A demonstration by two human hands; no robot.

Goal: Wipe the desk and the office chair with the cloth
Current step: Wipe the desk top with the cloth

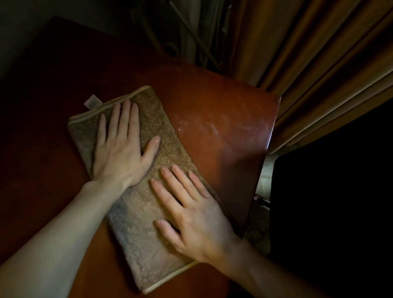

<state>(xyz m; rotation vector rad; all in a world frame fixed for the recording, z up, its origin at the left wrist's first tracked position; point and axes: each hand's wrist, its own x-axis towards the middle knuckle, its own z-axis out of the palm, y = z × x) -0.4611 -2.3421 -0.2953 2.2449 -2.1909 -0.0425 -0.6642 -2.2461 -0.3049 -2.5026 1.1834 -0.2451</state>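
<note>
Both the left hand (120, 152) and right hand (192, 212) press flat on the folded cloth (138, 203). Best to slide it toward the dusty corner of the desk (224, 126) (pale smears show there), keeping even pressure.

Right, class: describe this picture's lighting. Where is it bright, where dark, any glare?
Head view: dim overall; light falls on the desk's right corner, showing pale smears and edge glare; its left side and the lower right go nearly black; the cloth, left hand and right hand are lit and sharp.

I can't read any text; the small pale tag (92, 103) on the folded brown terry cloth (139, 239) is too dim to make out.
</note>
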